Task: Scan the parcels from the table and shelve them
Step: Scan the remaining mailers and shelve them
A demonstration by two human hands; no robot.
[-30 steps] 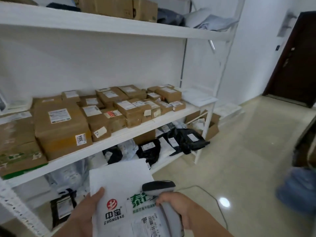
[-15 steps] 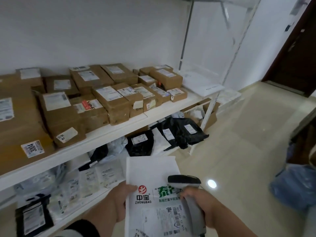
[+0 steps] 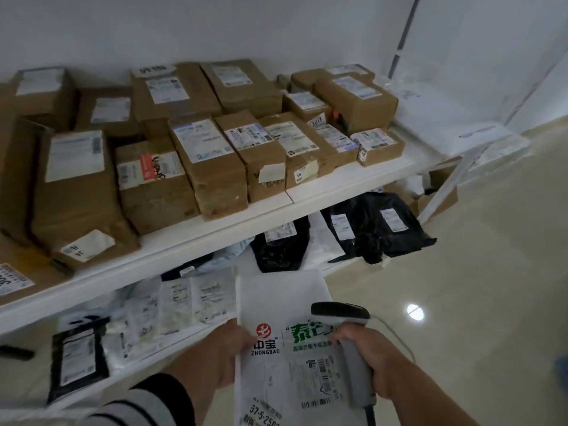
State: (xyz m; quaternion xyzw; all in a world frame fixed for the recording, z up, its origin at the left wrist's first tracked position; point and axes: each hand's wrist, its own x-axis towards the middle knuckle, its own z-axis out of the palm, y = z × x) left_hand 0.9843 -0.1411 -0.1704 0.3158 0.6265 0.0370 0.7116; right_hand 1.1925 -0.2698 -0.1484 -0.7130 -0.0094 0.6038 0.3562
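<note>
White and flat, a soft plastic mailer bag with red and green print (image 3: 285,327) is held at its left edge by the left hand (image 3: 227,355), fingers curled round it, in front of the white lower shelf (image 3: 190,336). A grey handheld barcode scanner (image 3: 347,336) is gripped in the right hand (image 3: 368,364) beside the label. Scanning seems done or nearly so; next, a free spot among the shelved bags must be found.

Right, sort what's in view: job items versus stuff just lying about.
Job:
white parcel, gripped by left hand
scanner, gripped by right hand
lower shelf

Lying about:
cardboard boxes
black mailer bags
</note>
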